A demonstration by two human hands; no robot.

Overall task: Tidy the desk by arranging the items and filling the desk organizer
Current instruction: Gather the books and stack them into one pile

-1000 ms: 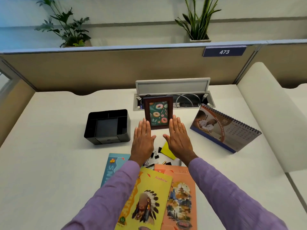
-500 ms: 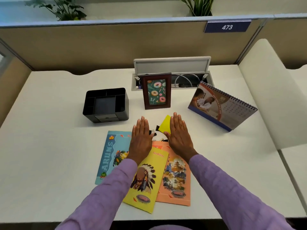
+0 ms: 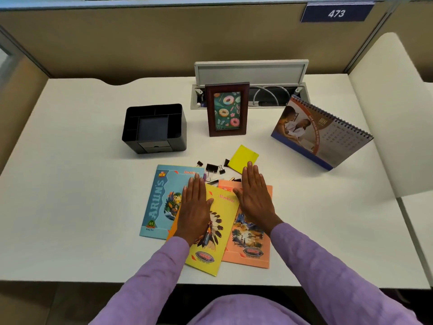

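My left hand (image 3: 194,207) lies flat with straight fingers over the blue notebook (image 3: 161,200) and the yellow notebook (image 3: 218,231). My right hand (image 3: 255,198) is flat too, over the orange notebook (image 3: 250,242), fingertips at the yellow sticky-note pad (image 3: 242,158). Black binder clips (image 3: 212,168) and small pens lie between the hands and the pad. The black desk organizer (image 3: 154,127) stands empty at the left. A brown picture frame (image 3: 226,109) stands upright in the middle.
A spiral desk calendar (image 3: 321,132) stands at the right. An open cable tray (image 3: 250,90) with white cables sits behind the frame. Beige partition walls close the desk at back and sides. The white desk (image 3: 82,184) has its front edge near my body.
Both flat hands have drawn back toward me, from beside the picture frame to over the notebooks. The view has tilted further down.
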